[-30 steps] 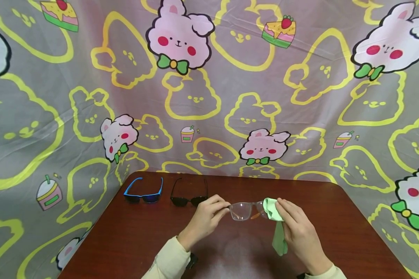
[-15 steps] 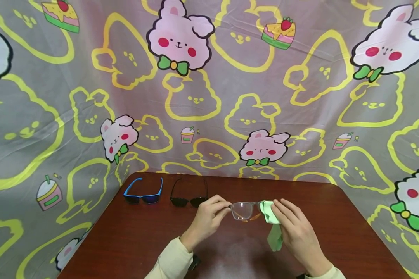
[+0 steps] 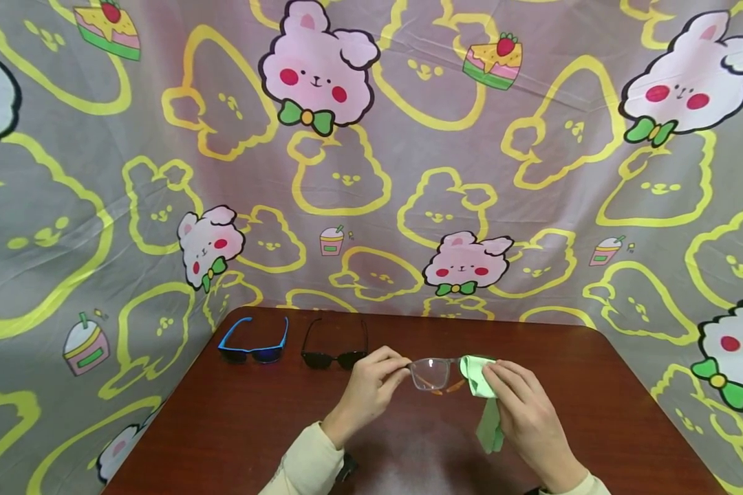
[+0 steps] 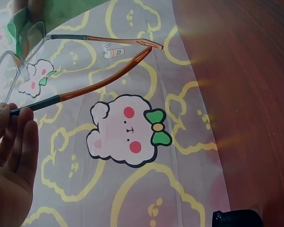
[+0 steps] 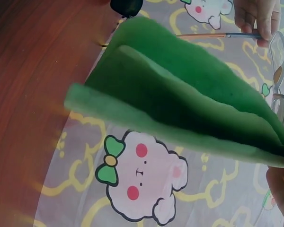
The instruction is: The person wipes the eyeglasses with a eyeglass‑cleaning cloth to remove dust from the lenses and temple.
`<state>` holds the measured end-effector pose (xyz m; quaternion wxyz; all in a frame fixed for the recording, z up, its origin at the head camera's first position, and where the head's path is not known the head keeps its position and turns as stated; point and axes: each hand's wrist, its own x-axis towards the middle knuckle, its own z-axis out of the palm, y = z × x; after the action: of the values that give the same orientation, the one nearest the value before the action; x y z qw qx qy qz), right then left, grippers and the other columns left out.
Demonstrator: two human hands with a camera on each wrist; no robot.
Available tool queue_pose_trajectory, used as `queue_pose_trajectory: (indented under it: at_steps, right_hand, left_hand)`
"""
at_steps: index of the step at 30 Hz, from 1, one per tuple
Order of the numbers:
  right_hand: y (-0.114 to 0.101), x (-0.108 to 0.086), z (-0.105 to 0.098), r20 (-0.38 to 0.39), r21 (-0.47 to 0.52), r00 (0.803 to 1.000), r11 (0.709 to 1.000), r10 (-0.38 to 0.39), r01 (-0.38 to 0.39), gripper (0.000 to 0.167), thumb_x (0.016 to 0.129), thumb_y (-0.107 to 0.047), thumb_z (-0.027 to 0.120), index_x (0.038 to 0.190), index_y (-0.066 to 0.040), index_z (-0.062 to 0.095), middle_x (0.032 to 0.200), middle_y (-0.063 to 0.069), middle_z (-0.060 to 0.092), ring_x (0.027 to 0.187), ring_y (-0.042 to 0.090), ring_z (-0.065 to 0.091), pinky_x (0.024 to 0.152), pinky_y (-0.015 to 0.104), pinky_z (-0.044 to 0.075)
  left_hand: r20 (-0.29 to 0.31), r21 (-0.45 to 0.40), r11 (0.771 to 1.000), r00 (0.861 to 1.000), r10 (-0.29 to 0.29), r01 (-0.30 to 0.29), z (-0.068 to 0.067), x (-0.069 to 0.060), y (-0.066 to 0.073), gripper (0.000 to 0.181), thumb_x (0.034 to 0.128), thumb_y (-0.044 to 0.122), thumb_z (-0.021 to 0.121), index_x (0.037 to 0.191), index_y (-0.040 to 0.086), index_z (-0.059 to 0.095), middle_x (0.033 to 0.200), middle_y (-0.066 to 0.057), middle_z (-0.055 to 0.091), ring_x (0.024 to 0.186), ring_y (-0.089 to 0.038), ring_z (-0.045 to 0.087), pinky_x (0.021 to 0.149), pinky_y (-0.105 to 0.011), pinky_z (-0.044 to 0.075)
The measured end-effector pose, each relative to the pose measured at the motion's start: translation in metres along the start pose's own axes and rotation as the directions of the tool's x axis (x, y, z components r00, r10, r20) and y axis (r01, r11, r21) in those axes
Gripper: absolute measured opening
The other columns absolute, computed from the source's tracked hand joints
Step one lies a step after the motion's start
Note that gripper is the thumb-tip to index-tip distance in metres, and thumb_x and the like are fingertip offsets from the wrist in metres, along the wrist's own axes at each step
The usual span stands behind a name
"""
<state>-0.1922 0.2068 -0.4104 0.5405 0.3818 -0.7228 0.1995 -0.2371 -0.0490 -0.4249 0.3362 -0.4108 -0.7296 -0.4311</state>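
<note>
From my end, the head feed has the left hand [image 3: 367, 388] near bottom centre, thumb and fingers pinching the clear-framed eyeglasses [image 3: 430, 375] by the side. Those sit right of centre in the lower half, held up over the dark red-brown wooden table [image 3: 223, 419]. Just right of that, the right hand [image 3: 529, 412] pinches a folded light-green cloth [image 3: 478, 375] round the far lens, with a loose end hanging below. Toward the table's upper left I've got blue-framed sunglasses [image 3: 267, 355] and, beside them, black-framed sunglasses [image 3: 317, 359]. Switching to my left wrist cam, the eyeglasses are upper left, fingertips gripping a dark arm near the hinge, orange-brown tips pointing right. On my right wrist cam the cloth blocks most of the middle; the eyeglasses peek out at the right edge, and the right fingers are mostly cut off lower right.
</note>
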Motion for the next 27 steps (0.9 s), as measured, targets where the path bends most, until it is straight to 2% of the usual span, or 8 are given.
queue_pose_trajectory:
  at_steps: [4,11,27]
  right_hand:
    - [-0.0018,0.0033,-0.0015,-0.020,-0.005,1.000,1.000,-0.015,0.015,0.031,0.101,-0.010,0.043,0.102,0.009,0.068,0.100,0.021,0.067,0.094,0.037,0.060,0.097,0.028,0.039]
    - [-0.0034,0.0021,-0.0025,-0.011,-0.017,0.999,0.999,-0.038,0.038,0.031,0.101,-0.010,0.043,0.102,0.009,0.067,0.104,0.023,0.066,0.101,0.034,0.061,0.099,0.029,0.039]
    - [-0.0051,0.0015,0.0013,0.036,-0.018,0.999,1.000,-0.021,0.021,0.034,0.100,-0.006,0.037,0.102,0.009,0.067,0.105,0.022,0.066,0.094,0.040,0.059,0.098,0.027,0.038]
  left_hand:
    - [-0.002,0.003,1.000,1.000,-0.006,0.006,0.0003,-0.0006,-0.0004,0.009,0.0851,0.005,0.069,0.094,0.006,0.071,0.085,0.001,0.060,0.071,-0.004,0.054,0.059,-0.010,0.043]
    - [-0.020,-0.002,1.000,1.000,-0.014,0.014,0.0019,-0.0011,-0.0012,0.009,0.0853,0.005,0.069,0.094,0.005,0.072,0.084,0.001,0.060,0.070,-0.004,0.054,0.059,-0.010,0.043]
    - [-0.001,0.052,0.998,0.999,0.032,-0.032,0.0045,-0.0007,0.0019,0.008,0.0848,0.007,0.070,0.092,0.008,0.071,0.085,0.003,0.059,0.073,-0.003,0.055,0.062,-0.009,0.043]
